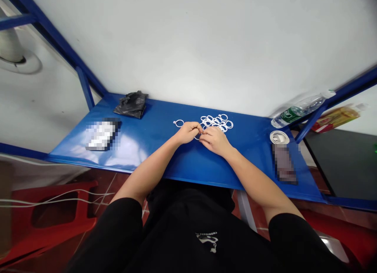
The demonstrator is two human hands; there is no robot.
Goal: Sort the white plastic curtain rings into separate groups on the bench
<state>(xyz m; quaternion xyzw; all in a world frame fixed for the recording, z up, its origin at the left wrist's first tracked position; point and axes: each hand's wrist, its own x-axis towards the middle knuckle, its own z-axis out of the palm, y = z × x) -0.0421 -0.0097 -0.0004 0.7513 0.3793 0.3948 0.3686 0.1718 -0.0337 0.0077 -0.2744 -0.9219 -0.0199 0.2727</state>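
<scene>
Both my hands meet over the middle of the blue table (pixel 182 163). My left hand (pixel 189 132) is closed, its fingers pinching one side of a white plastic ring (pixel 197 138). From the other side my right hand (pixel 216 141) is closed on the same ring, thumb and fingertips together. Fingers cover most of this ring. Just behind my right hand lies a loose pile of several white rings (pixel 223 117), some overlapping. A single white ring (pixel 179 123) with a small eyelet rests apart, to the left of the pile.
On the left are a crumpled black plastic bag (pixel 132 104) and a blurred-out item (pixel 103 135). On the right are a clear bottle (pixel 300 110), a coiled white cable (pixel 279 137) and a blurred-out dark rectangular item (pixel 284 163). A white wall (pixel 206 49) stands behind the table.
</scene>
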